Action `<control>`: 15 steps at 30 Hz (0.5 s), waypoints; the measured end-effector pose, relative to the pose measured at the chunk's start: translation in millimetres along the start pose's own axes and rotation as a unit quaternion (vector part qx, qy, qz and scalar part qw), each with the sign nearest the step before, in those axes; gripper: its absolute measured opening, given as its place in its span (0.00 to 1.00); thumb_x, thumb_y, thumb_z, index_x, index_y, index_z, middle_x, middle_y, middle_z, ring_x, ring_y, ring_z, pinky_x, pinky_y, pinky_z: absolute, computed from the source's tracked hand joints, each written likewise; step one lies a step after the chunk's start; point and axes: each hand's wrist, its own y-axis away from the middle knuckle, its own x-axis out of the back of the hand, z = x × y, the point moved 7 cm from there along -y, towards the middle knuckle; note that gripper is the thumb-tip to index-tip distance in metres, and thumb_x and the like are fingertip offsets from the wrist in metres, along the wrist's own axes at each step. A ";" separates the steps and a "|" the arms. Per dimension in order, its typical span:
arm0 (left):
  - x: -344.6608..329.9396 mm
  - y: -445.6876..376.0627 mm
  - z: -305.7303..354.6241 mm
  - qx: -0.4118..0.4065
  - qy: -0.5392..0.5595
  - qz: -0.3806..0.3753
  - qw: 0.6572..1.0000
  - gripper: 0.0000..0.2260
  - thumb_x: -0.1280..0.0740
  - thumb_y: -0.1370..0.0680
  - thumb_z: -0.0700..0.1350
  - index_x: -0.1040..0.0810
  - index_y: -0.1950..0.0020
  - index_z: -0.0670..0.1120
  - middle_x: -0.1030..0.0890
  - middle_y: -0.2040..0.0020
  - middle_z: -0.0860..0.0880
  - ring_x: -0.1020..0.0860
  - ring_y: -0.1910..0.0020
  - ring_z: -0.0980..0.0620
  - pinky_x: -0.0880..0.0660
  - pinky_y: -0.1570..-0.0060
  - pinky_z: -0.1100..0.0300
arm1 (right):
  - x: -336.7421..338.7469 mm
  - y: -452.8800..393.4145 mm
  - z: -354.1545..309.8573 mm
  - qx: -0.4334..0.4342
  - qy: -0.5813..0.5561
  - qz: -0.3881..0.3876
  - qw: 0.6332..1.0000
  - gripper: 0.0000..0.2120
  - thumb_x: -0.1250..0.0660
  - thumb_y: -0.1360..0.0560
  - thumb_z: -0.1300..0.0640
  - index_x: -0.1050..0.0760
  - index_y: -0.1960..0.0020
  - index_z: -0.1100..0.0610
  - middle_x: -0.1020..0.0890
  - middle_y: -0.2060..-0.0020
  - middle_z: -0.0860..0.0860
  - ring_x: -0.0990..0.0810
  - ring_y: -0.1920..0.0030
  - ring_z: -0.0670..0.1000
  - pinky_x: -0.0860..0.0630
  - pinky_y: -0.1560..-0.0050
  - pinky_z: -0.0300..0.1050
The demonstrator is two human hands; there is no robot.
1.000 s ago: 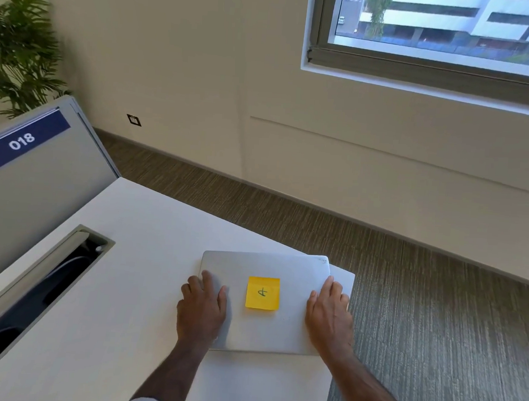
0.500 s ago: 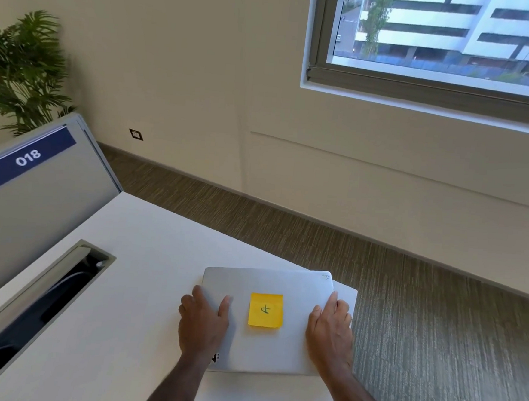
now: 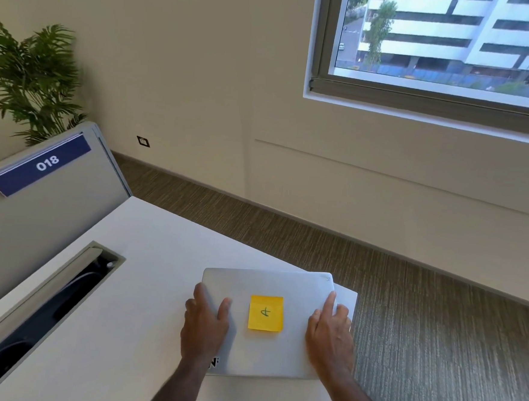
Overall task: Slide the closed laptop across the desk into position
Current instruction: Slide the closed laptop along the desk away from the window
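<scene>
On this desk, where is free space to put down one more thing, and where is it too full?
Free: the bare white desk between the cable tray opening and the laptop, and beyond the laptop toward the far edge. Crowded: the right corner, where the laptop and both hands, left hand and right hand, sit.

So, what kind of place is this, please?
Most likely an office. The white desk has a partition with a numbered label "018" and a cable slot. A closed laptop lies near the desk's corner, and a potted plant stands by the wall.
</scene>
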 end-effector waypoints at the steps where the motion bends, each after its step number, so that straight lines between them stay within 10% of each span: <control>1: 2.2 1.0 -0.7 0.000 0.001 0.002 1.000 0.26 0.37 0.22 0.60 0.42 0.31 0.51 0.27 0.40 0.39 0.25 0.41 0.35 0.25 0.51 0.44 | 1.3 0.8 -2.2 0.004 0.001 -0.001 1.000 0.26 0.47 0.19 0.51 0.42 0.24 0.61 0.28 0.45 0.58 0.24 0.51 0.59 0.23 0.61 0.54; 15: 50.9 23.9 -17.1 0.014 0.020 0.035 0.999 0.24 0.37 0.23 0.60 0.40 0.35 0.50 0.26 0.43 0.40 0.24 0.43 0.35 0.25 0.52 0.44 | 19.4 26.0 -37.3 0.044 -0.010 -0.001 0.999 0.26 0.48 0.19 0.51 0.42 0.24 0.60 0.28 0.45 0.58 0.25 0.50 0.59 0.24 0.60 0.54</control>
